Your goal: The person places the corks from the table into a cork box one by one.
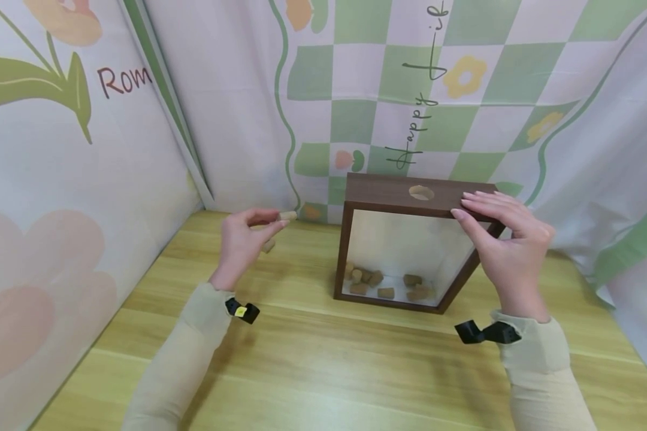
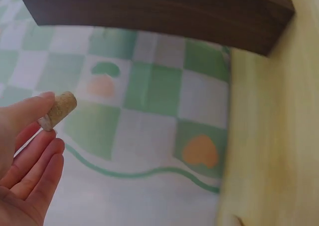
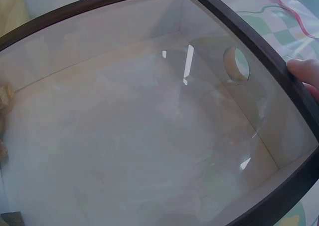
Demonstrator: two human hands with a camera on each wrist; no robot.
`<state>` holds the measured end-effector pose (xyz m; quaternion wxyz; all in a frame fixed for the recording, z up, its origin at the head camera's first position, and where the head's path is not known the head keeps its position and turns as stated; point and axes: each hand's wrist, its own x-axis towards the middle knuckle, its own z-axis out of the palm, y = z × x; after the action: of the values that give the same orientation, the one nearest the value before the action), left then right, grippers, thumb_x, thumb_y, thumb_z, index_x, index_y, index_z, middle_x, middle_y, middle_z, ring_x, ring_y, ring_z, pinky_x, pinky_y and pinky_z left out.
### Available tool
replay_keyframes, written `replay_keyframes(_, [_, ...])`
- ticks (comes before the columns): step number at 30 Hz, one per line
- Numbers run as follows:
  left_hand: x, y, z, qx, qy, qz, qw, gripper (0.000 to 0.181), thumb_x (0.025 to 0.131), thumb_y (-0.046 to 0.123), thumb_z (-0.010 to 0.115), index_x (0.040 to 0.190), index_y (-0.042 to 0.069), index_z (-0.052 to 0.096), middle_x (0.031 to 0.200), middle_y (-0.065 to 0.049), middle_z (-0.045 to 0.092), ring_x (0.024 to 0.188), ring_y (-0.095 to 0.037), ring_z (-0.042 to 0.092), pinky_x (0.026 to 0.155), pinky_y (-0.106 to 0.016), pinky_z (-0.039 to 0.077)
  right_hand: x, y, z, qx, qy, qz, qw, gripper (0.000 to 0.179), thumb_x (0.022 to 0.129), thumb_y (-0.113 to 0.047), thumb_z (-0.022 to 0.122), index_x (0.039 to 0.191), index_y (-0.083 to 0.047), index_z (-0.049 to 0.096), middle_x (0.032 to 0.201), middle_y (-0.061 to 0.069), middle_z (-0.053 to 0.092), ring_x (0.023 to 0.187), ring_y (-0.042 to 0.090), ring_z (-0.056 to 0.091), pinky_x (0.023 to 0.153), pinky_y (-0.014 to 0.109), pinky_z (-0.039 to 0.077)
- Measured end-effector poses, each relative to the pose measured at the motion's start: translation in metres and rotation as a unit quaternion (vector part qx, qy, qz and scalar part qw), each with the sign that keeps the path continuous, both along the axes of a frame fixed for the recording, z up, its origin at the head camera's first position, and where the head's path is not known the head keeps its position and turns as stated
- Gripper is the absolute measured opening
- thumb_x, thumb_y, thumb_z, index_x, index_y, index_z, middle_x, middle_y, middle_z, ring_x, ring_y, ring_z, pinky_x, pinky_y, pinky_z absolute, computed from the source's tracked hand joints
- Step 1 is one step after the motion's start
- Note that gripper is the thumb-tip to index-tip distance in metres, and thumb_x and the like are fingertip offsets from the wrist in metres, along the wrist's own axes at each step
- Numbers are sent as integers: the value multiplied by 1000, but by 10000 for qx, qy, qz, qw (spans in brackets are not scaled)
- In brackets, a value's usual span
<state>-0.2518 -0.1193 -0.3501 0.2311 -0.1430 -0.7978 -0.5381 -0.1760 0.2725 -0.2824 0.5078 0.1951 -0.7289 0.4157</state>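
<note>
In the head view my left hand (image 1: 242,242) pinches a cork (image 1: 287,216) between thumb and fingers, above the table and left of the box. The left wrist view shows this cork (image 2: 64,109) at the fingertips, with the other fingers loosely bent below. A dark wooden box (image 1: 399,196) with a clear front stands upright, a round hole (image 1: 422,192) in its top. My right hand (image 1: 509,239) holds its top right corner, fingers across the top and thumb at the front edge. Several corks (image 1: 386,293) lie inside on the box's bottom.
Another cork (image 1: 268,245) lies on the wooden table (image 1: 302,359) just below the left hand. A checked green and white curtain (image 1: 356,120) hangs right behind the box, and a flower-printed cloth (image 1: 86,179) borders the table's left side.
</note>
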Motion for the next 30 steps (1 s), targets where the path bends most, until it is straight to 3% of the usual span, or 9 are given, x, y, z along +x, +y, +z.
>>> replay_keyframes(8, [11, 22, 33, 377, 447, -408, 9975, 28, 83, 28, 88, 104, 11, 81, 99, 3, 77, 92, -12, 71, 89, -36, 56, -5, 6, -5, 13, -8, 0, 10000, 20, 76, -4, 90, 93, 1, 81, 97, 18, 75, 105, 20, 70, 103, 40, 48])
replay_keyframes(13, [17, 38, 55, 202, 898, -580, 9941, 27, 84, 26, 87, 105, 11, 81, 100, 4, 77, 93, -10, 70, 90, -36, 55, -7, 7, -5, 19, 9, 25, 10000, 20, 76, -4, 90, 93, 0, 81, 97, 18, 75, 105, 21, 70, 103, 41, 48])
replay_keyframes(20, [16, 62, 81, 289, 1921, -1057, 9752, 23, 84, 17, 87, 104, 8, 81, 99, 0, 77, 90, -16, 71, 87, -33, 55, -6, 5, -4, 18, 36, 35, 10000, 20, 76, -4, 90, 93, 1, 81, 97, 19, 75, 105, 22, 70, 103, 41, 48])
replay_keyframes(30, [16, 98, 104, 328, 2428, -1524, 9575, 25, 84, 13, 87, 106, 4, 80, 102, -3, 77, 98, -11, 69, 88, -29, 55, -7, 8, -6, 5, 19, 61, 10000, 20, 76, -5, 90, 93, 0, 81, 97, 18, 76, 105, 21, 70, 103, 41, 48])
